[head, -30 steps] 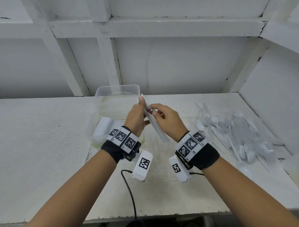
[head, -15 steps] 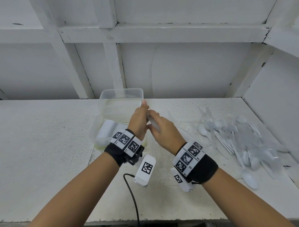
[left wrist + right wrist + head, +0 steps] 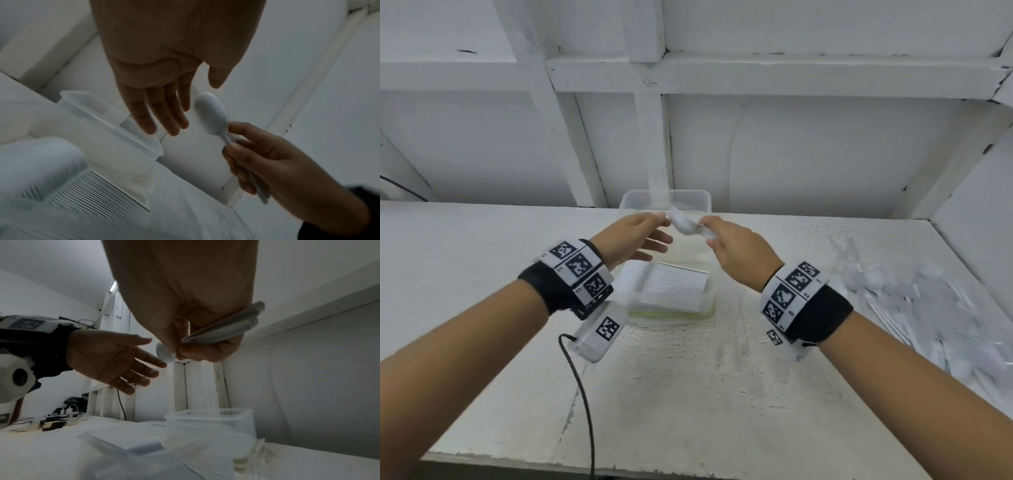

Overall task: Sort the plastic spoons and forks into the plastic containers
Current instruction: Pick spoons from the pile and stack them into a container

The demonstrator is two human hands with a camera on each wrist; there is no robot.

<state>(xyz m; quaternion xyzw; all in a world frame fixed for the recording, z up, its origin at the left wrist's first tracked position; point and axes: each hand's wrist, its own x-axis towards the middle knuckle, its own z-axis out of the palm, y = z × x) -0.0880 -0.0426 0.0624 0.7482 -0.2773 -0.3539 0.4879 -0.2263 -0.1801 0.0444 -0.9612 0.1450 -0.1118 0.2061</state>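
Note:
My right hand [image 3: 726, 240] [image 3: 255, 155] [image 3: 185, 344] grips a small stack of white plastic spoons [image 3: 685, 222] [image 3: 211, 113] [image 3: 224, 327] by the handles, bowls pointing left, above the containers. My left hand [image 3: 640, 236] [image 3: 164, 110] [image 3: 123, 363] is open with straight fingers just left of the spoon bowls; its fingertips are close to them but hold nothing. Below the hands a clear container [image 3: 698, 301] [image 3: 141, 191] holds a neat row of stacked white cutlery. A second clear container [image 3: 702, 200] [image 3: 98, 112] [image 3: 209, 423] stands behind it, near the wall.
A loose pile of white spoons and forks [image 3: 914, 294] lies on the white table [image 3: 465, 274] at the right, near the side wall. A black cable [image 3: 582, 394] runs down from my left wrist over the table's front edge. Gadgets and cables [image 3: 55, 420] sit far left.
Both hands have risen and moved toward the far container with the spoons. My left hand has let go of the stack and spread open; the right hand alone keeps it.

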